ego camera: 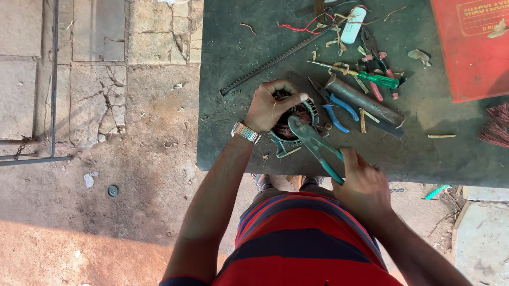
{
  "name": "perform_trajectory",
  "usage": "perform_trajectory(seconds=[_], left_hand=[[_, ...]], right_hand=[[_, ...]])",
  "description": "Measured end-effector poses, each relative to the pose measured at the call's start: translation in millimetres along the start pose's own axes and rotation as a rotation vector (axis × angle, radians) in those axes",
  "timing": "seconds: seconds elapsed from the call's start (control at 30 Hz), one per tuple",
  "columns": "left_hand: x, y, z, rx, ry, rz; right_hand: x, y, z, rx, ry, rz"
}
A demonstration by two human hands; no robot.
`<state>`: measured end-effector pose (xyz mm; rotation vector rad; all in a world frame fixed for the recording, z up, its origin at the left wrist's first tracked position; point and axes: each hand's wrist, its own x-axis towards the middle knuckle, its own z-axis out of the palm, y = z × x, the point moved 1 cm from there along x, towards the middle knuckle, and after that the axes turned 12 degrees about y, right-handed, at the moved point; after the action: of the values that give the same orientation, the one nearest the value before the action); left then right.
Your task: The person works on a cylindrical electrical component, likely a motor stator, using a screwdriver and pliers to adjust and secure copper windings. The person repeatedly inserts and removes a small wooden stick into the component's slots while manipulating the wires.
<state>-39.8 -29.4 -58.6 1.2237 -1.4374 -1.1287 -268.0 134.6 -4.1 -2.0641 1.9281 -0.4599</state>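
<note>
The left hand [270, 106] is clamping the wound coil [294, 123] against the surface [235, 56], steadying it, while the right hand [362, 185], closed on green-handled pliers [314, 143], is biting into its windings.

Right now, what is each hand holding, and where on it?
The left hand grips the round coil-wound motor part by its upper rim. The right hand holds the green-handled pliers by the handles, jaws at the winding.
</note>
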Motion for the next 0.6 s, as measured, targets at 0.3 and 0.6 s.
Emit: perform_trajectory(seconds=[0.3,0.6], left_hand=[[0.4,5.7,0.5,0.024,-0.003,-0.001],[0.9,19.8,-5.5,0.095,0.003,0.008]], right_hand=[[-10.5,10.4,27.7,1.587,-0.838,0.659],[3.9,20.4,46.8,1.015,-0.395,0.325]])
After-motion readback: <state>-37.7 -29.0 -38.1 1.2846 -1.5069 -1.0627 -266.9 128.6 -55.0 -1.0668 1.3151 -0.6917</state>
